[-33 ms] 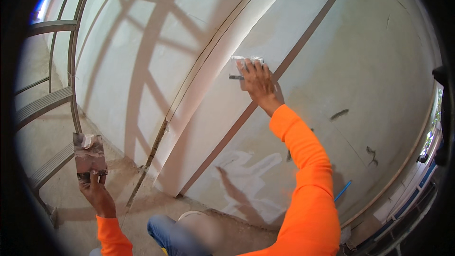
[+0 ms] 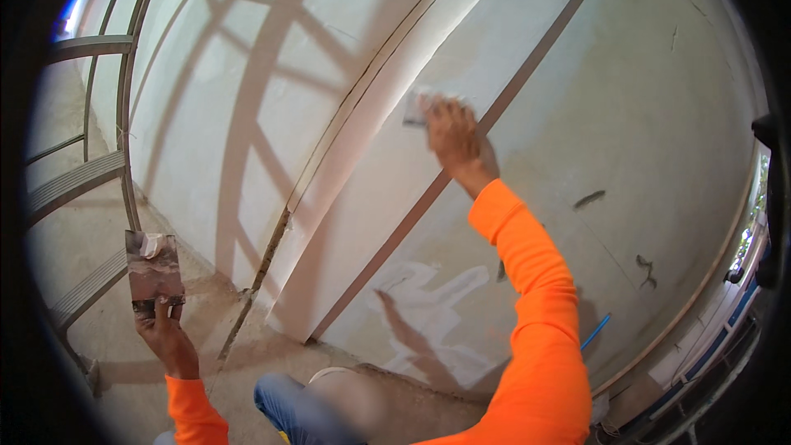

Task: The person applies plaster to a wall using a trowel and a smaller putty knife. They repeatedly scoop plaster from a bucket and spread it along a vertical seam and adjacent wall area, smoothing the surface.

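My left hand (image 2: 168, 336), low on the left, grips the bottom of a flat putty knife (image 2: 153, 274) held upright, with a dab of white putty (image 2: 152, 245) near the blade's top edge. Up at the wall (image 2: 387, 189), my right hand (image 2: 458, 142) is closed round a second putty knife (image 2: 414, 112), its fingers over the blade. That blade lies at the pale wall strip, left of a long brown groove (image 2: 528, 72). Motion blurs the right fingers and hides most of their tool.
A metal ladder (image 2: 91, 175) stands at the left, casting shadows on the wall. A rough crack (image 2: 265, 268) runs down to the concrete floor (image 2: 239, 379). White patches (image 2: 437, 301) mark the lower wall. A blue stick (image 2: 596, 331) is right of my sleeve.
My right hand has shifted slightly to the right, and its putty knife has turned a little at the wall. My left hand and its putty knife are nearly still.
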The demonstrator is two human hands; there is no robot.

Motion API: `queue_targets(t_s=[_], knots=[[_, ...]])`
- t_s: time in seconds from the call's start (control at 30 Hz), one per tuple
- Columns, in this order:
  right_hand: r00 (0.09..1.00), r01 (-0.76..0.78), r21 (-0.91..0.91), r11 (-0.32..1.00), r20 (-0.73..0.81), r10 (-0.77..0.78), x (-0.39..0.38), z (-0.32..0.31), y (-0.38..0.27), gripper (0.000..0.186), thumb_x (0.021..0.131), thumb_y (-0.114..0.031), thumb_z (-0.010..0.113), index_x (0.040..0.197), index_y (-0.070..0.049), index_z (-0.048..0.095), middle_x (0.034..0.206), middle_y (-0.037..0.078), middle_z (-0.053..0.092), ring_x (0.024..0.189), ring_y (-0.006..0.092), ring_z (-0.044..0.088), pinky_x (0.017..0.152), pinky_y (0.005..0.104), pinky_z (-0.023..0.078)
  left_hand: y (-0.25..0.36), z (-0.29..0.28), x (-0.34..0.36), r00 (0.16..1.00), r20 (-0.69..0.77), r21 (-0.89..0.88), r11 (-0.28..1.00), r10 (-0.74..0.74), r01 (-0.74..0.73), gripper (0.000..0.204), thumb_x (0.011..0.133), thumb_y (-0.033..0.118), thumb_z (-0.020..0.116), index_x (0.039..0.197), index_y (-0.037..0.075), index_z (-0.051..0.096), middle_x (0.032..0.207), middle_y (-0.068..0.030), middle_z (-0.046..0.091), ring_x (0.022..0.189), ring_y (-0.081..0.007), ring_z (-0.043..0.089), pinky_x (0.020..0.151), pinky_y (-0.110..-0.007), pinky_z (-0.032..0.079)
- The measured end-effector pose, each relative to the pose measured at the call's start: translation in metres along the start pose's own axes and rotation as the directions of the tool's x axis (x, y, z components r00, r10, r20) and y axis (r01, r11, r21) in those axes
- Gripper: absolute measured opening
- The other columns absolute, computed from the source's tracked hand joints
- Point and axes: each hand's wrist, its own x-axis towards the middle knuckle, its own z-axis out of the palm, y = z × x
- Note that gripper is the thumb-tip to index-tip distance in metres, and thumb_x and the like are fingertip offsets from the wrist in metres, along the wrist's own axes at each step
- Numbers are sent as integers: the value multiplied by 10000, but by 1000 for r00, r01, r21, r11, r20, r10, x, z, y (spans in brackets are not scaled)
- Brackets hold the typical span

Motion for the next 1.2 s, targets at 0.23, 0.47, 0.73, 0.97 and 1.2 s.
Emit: queue_targets(t_s=[0.23,0.47,0.73,0.97,1.2], knots=[[925,-369,2,929,-101,367,109,28,139,449,1045,-157,540,1494,-161,557,1423,99,596,1291,339,570,1097,498,462,-4,1,3,996,-83,90,995,-28,36,280,1036,102,667,1305,26,652,1248,-66,710,1105,-165,697,949,-358,570],[978,-202,14,979,-40,202,43,44,33,506,1004,-173,622,1506,-173,562,1471,100,575,1308,345,556,1132,530,438,-9,-5,3,1000,-17,62,998,1,0,247,1037,117,679,1272,41,664,1207,-58,723,1071,-159,700,926,-353,573],[981,-85,54,995,-172,93,-24,60,-29,580,964,-131,685,1527,-163,548,1509,98,537,1332,339,517,1155,545,412,-5,-5,-2,1000,-3,69,998,-7,7,217,1036,116,679,1242,50,662,1222,-65,707,1071,-174,701,939,-369,572],[996,-57,523,850,-24,82,-73,-21,-123,450,999,-190,679,1437,-108,620,1317,70,670,1207,294,602,1055,467,477,-8,5,-21,983,73,86,983,-169,163,356,1042,155,653,1378,66,578,1261,-110,670,1141,-241,691,976,-435,579],[650,-628,235,-742,682,-334,-109,-170,-266,321,1104,-214,593,1353,-16,629,1141,36,709,1024,107,638,906,312,525,-9,38,-43,968,248,183,980,35,-82,360,1014,-42,633,1374,-35,644,1259,-83,731,1143,-200,712,998,-357,576]])
